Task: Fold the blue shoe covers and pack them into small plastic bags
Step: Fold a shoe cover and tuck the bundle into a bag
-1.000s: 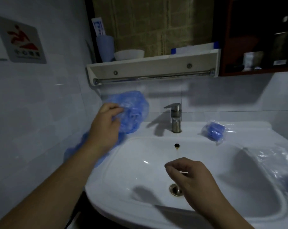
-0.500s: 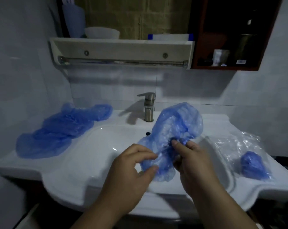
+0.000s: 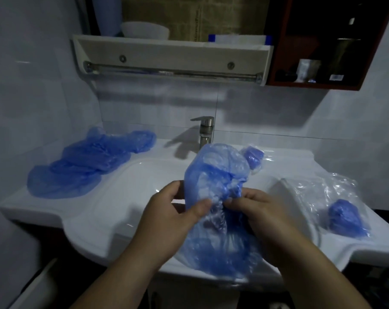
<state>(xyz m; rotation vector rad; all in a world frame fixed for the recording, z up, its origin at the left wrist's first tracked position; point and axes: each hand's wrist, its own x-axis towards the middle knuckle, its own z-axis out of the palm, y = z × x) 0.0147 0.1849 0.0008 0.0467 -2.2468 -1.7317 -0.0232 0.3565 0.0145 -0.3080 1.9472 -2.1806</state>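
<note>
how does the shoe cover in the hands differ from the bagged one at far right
The held shoe cover is loose and large; the bagged shoe cover is a small wad. The held one is pinched by the left hand and right hand; the bagged one lies in a clear bag on the sink rim. Both are blue plastic.

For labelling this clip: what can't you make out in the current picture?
Head view:
- Drain of the sink: hidden behind the held shoe cover.
- Count in the pile of covers: unclear, crumpled together.
- Contents of the cabinet: too dark.
- Base of the faucet: behind that cover.
</note>
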